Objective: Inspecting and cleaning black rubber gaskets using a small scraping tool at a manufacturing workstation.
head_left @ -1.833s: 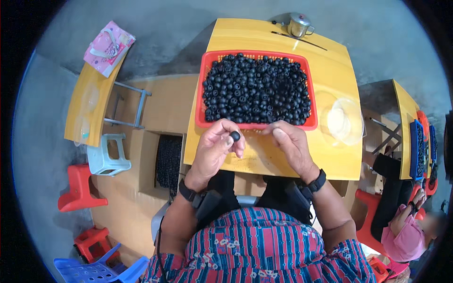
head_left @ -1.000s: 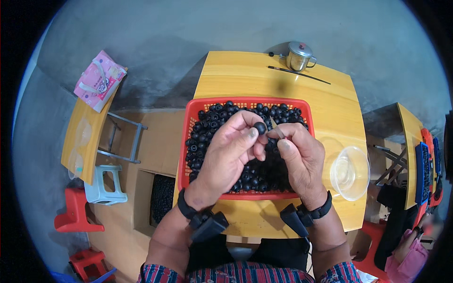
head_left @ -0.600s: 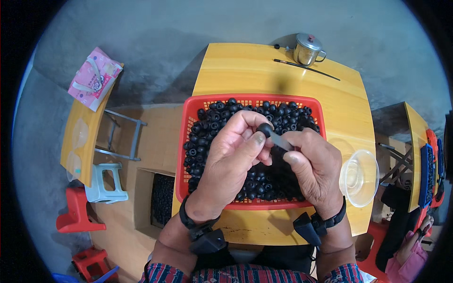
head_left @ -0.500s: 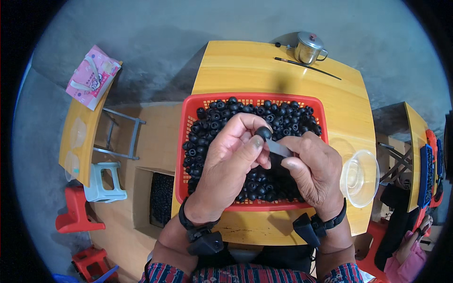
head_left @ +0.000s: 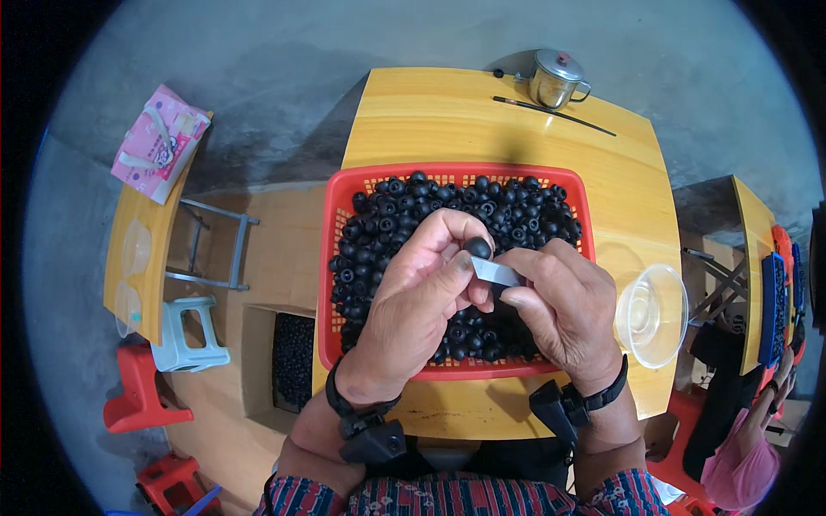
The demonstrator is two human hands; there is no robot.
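Note:
Over a red plastic basket (head_left: 588,215) heaped with small black round pieces (head_left: 370,232), many with a hole in them, both my hands meet. My left hand (head_left: 422,297) is closed, pinching one black round piece (head_left: 477,248) between thumb and fingertips. Between the thumb and forefinger of my right hand (head_left: 564,305) is a short flat metal blade (head_left: 497,272), its tip close to that piece. Whether the blade's edge touches the piece I cannot tell. A dark band with a black box sits on each wrist.
On the yellow table (head_left: 637,172) are a lidded metal mug (head_left: 556,82), a thin dark stick (head_left: 555,115) and a clear plastic tub (head_left: 651,316). A cardboard box (head_left: 258,361) of black pieces lies at the left, near a pale blue stool (head_left: 189,335). At far right sits another person (head_left: 742,460).
The blade has turned so that its flat face shows brighter and more level beside the black piece. My view has shifted slightly; my left hand keeps its pinch.

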